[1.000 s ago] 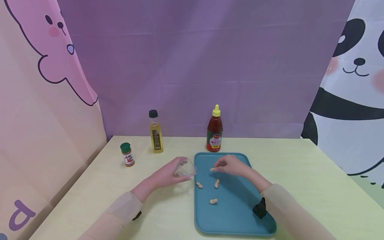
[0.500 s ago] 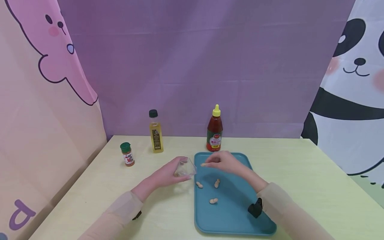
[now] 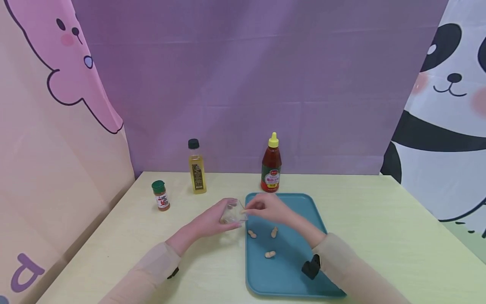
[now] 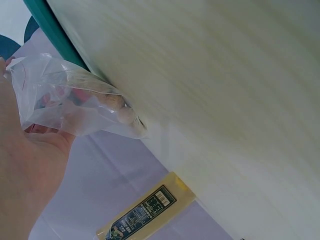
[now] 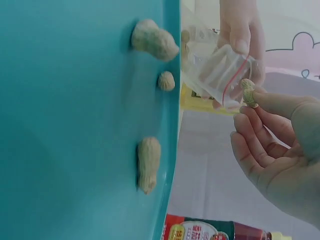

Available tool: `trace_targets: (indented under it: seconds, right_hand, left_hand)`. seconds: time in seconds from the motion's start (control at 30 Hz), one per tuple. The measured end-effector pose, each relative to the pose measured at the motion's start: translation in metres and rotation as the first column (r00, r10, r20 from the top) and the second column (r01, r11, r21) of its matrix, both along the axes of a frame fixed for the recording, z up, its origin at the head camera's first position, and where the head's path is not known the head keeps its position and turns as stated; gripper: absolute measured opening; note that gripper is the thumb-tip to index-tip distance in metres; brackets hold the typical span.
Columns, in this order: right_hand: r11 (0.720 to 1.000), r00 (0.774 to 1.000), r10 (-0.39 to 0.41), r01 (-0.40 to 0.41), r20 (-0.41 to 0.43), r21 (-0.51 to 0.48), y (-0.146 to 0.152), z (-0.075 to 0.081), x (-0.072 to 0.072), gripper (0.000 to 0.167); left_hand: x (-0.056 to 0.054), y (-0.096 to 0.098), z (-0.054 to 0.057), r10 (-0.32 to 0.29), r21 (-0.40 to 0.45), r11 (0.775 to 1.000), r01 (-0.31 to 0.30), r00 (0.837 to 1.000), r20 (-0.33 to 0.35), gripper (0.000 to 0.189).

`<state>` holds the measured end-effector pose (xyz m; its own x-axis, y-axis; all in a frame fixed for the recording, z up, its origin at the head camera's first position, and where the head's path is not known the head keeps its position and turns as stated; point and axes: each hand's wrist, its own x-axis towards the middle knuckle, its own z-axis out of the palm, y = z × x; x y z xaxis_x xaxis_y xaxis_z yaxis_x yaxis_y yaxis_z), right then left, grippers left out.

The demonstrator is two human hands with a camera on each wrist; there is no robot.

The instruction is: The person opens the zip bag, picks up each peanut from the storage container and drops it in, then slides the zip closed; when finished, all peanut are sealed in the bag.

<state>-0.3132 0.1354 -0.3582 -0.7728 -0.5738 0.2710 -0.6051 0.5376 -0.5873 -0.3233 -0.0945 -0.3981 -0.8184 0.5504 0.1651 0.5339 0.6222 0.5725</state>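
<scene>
My left hand (image 3: 212, 220) holds a clear zip bag (image 3: 233, 213) by its sides, just left of the blue tray (image 3: 281, 280). Its mouth, edged by a red line, gapes toward my right hand in the right wrist view. Peanuts (image 4: 116, 102) lie low inside the bag in the left wrist view. Between thumb and fingertips, my right hand (image 3: 270, 208) pinches an unshelled peanut (image 5: 248, 93) right at that mouth. Three more show on the tray: one peanut (image 3: 252, 234) by the left rim, another peanut (image 3: 274, 232) beside it, and a peanut (image 3: 270, 254) nearer me.
Behind the tray stands a red sauce bottle (image 3: 271, 169) with a yellow cap. Farther left are an oil bottle (image 3: 197, 174) and a small green-capped spice jar (image 3: 161, 197). A purple cloth (image 3: 235, 84) hangs along the table's back edge.
My right hand has carried the pinched peanut leftward from over the tray to the bag's mouth. The left hand and bag have stayed in place.
</scene>
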Motion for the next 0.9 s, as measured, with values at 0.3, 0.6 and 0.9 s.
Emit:
trace_targets:
  seconds: [0.3,0.6,0.9]
  right_hand:
    - [1.0,1.0,-0.006,0.006,0.023,-0.012,-0.0073,-0.0028,0.0019,0.018]
    - [1.0,1.0,-0.009,0.009,0.012,-0.001,-0.0065,-0.0028,0.0023,0.021]
    - [1.0,1.0,0.0,0.0,-0.007,0.0,-0.0016,-0.0038,0.002,0.021]
  left_hand:
    - [0.0016,0.0003,0.0015,-0.001,0.006,1.0,0.001,1.0,0.001,0.08]
    - [0.0021,0.0007,0.0029,-0.001,0.001,1.0,0.001,1.0,0.004,0.08]
    - [0.0032,0.0007,0.0031,0.003,0.004,1.0,-0.003,1.0,0.006,0.079]
